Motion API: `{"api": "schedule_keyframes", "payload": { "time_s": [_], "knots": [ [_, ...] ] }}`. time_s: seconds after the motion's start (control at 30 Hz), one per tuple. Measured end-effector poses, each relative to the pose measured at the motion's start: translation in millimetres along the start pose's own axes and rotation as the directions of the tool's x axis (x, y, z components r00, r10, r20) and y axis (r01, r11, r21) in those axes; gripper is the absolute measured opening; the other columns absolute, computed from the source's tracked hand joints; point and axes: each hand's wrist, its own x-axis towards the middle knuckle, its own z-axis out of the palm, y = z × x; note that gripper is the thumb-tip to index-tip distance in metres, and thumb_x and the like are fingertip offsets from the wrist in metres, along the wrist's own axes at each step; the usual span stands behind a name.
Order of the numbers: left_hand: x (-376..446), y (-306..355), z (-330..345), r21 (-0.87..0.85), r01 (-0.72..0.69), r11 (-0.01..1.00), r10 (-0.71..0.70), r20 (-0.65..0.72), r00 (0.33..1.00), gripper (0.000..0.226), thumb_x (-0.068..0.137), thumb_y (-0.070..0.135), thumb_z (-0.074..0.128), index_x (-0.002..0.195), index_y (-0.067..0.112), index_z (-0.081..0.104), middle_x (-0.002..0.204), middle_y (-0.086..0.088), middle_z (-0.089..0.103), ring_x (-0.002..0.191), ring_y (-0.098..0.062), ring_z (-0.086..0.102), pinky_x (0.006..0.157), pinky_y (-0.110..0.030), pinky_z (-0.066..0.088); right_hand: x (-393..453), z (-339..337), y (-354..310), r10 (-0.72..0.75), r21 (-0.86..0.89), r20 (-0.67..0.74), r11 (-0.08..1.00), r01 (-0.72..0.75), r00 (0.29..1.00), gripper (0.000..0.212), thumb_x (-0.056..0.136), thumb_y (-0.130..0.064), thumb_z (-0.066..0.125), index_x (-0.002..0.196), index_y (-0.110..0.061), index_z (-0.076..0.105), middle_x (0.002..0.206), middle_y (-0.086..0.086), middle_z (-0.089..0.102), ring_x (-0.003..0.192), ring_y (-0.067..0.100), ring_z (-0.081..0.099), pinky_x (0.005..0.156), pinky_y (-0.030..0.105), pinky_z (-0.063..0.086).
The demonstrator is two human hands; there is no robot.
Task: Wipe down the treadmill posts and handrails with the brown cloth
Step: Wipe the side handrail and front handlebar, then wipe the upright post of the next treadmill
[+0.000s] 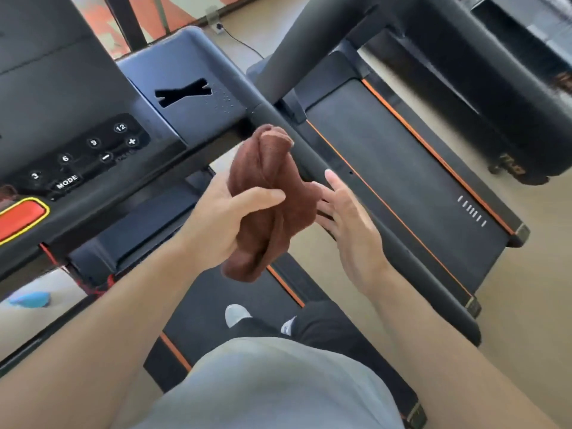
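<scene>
While one left hand (223, 209) is gripping one bunched brown cloth (272, 193) just beside one black handrail (312, 159), one right hand (346, 218) is hanging open next to it, fingers straight, holding nothing, two treadmill belts (411, 187) lying below, two shoes (236, 314) standing on one.

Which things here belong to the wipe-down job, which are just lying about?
Job:
- brown cloth, gripped by left hand
- right hand, open beside the cloth
- handrail
- post

Lying about:
- console buttons
- red stop button
- neighbouring treadmill belt
- blue object, lower left, too blurred to identify
</scene>
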Motion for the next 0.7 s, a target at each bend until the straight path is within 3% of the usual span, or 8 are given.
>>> {"api": "schedule_keyframes", "payload": {
  "time_s": [0.07, 0.1, 0.17, 0.23, 0.3, 0.4, 0.57, 0.7],
  "knots": [
    [-5.1, -3.0, 13.6, 0.111, 0.016, 0.994, -0.028, 0.114, 0.993, 0.038, 0.069, 0.032, 0.074, 0.106, 0.020, 0.075, 0.097, -0.011, 0.074, 0.090, -0.029, 0.071, 0.082, -0.045, 0.058, -1.2, -14.9, -4.2, 0.039, -0.001, 0.255, 0.999, -0.040, 0.966, 0.086, 0.086, -0.073, 0.061, 0.150, -0.018, 0.047, 0.146, 0.003, 0.060, 0.136, 0.020, 0.056, 0.111, 0.039, 0.044],
    [-7.2, -6.1, 20.3, 0.157, 0.023, 0.987, -0.046, 0.143, 0.989, 0.030, 0.071, 0.037, 0.073, 0.099, 0.028, 0.078, 0.096, -0.007, 0.075, 0.089, -0.027, 0.072, 0.083, -0.046, 0.058, -3.8, -20.4, -7.0, 0.043, -0.014, 0.318, 0.999, -0.041, 0.947, 0.080, 0.088, -0.068, 0.064, 0.144, -0.012, 0.053, 0.138, 0.003, 0.065, 0.128, 0.020, 0.061, 0.103, 0.035, 0.049],
    [-9.6, -13.7, 32.9, 0.226, 0.016, 0.974, -0.039, 0.096, 0.995, 0.030, 0.073, 0.043, 0.076, 0.099, 0.029, 0.079, 0.099, -0.007, 0.077, 0.093, -0.028, 0.074, 0.087, -0.047, 0.058, -9.3, -28.7, -12.6, 0.052, -0.026, 0.268, 0.999, -0.047, 0.962, 0.052, 0.081, -0.050, 0.077, 0.111, -0.008, 0.067, 0.101, 0.003, 0.072, 0.092, 0.017, 0.067, 0.080, 0.030, 0.053],
    [-11.1, -22.5, 46.6, 0.299, 0.017, 0.954, -0.013, -0.014, 1.000, 0.036, 0.077, 0.036, 0.083, 0.111, 0.024, 0.077, 0.101, -0.002, 0.079, 0.096, -0.022, 0.075, 0.087, -0.040, 0.059, -17.9, -43.1, -16.0, -0.009, -0.080, 0.108, 0.997, 0.018, 0.994, 0.045, 0.077, -0.038, 0.082, 0.084, -0.003, 0.055, 0.077, 0.008, 0.058, 0.072, 0.020, 0.056, 0.067, 0.033, 0.049],
    [-13.2, -35.7, 58.2, 0.410, 0.042, 0.911, 0.010, -0.124, 0.992, 0.046, 0.079, 0.029, 0.086, 0.123, 0.027, 0.071, 0.103, 0.009, 0.078, 0.099, -0.012, 0.074, 0.092, -0.035, 0.058, -32.7, -61.3, -20.3, -0.117, -0.173, 0.027, 0.977, 0.120, 0.993, 0.047, 0.082, -0.029, 0.083, 0.073, -0.006, 0.043, 0.068, 0.004, 0.045, 0.064, 0.018, 0.043, 0.059, 0.031, 0.040],
    [-18.1, -63.5, 74.6, 0.469, 0.097, 0.878, 0.008, -0.215, 0.977, 0.041, 0.073, 0.028, 0.079, 0.113, 0.032, 0.070, 0.103, 0.007, 0.077, 0.099, -0.013, 0.073, 0.093, -0.042, 0.058, -63.9, -85.1, -25.5, -0.160, -0.286, 0.054, 0.943, 0.169, 0.986, 0.043, 0.084, -0.024, 0.080, 0.069, -0.014, 0.041, 0.063, 0.000, 0.039, 0.060, 0.016, 0.036, 0.055, 0.029, 0.034],
    [-26.3, -107.4, 127.7, 0.383, 0.026, 0.924, 0.080, -0.257, 0.963, 0.030, 0.073, 0.034, 0.085, 0.099, 0.034, 0.070, 0.103, 0.001, 0.077, 0.100, -0.020, 0.073, 0.090, -0.046, 0.059, -116.2, -137.4, -27.7, -0.153, -0.307, 0.025, 0.939, 0.153, 0.988, 0.038, 0.087, -0.018, 0.082, 0.073, -0.014, 0.047, 0.064, 0.011, 0.045, 0.059, 0.025, 0.043, 0.058, 0.034, 0.041],
    [-15.3, -117.7, 187.1, 0.388, -0.026, 0.921, 0.193, -0.397, 0.897, 0.021, 0.082, 0.034, 0.084, 0.092, 0.021, 0.071, 0.090, -0.001, 0.076, 0.083, -0.009, 0.069, 0.084, -0.042, 0.059, -138.0, -189.1, -36.7, -0.202, -0.341, -0.063, 0.925, 0.169, 0.977, 0.028, 0.088, -0.007, 0.077, 0.081, -0.008, 0.050, 0.066, -0.008, 0.050, 0.060, 0.006, 0.046, 0.060, 0.015, 0.043]
  ]
}}
